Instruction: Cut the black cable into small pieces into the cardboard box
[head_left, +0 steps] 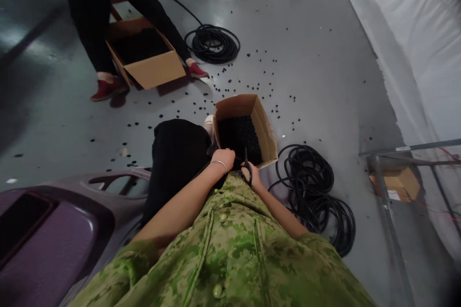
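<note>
Over the near edge of an open cardboard box [266, 129], my two hands are close together. My right hand [253, 176] grips a pair of dark scissors [247, 164], blades pointing away from me. My left hand [224, 156], with a bangle at the wrist, is closed on what looks like a thin black hose, mostly hidden by the fingers. Small black cut pieces [239, 132] fill the lower part of the box. Just right of my right forearm lies a loose coil of black hose [309, 172] on the floor.
Across from me a seated person [82, 19] has hands over another cardboard box [158, 69] of black pieces. A second hose coil [214, 43] lies beside them. Black bits dot the grey floor [324, 81]. A purple chair [61, 244] with a phone stands left; a metal frame [389, 220] right.
</note>
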Available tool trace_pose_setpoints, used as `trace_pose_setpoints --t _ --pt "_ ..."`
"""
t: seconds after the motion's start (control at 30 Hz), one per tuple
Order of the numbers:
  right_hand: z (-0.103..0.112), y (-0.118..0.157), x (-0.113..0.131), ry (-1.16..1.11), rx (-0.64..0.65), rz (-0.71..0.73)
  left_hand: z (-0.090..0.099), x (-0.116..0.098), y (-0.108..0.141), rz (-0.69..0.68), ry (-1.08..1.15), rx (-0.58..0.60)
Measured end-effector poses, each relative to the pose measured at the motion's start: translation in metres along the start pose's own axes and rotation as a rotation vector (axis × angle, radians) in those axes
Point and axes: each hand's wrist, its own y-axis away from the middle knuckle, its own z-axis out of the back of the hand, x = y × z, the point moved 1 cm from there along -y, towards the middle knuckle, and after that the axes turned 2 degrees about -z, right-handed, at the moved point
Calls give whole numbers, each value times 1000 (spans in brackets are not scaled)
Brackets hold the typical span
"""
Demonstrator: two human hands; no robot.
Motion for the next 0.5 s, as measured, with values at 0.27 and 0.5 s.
trace_pose_setpoints --t 0.27,0.5 --pt "9 19 7 -331 8 -181 12 -15 26 -93 137 -43" --pt "14 24 6 -302 13 -275 75 -7 61 -440 1247 -401"
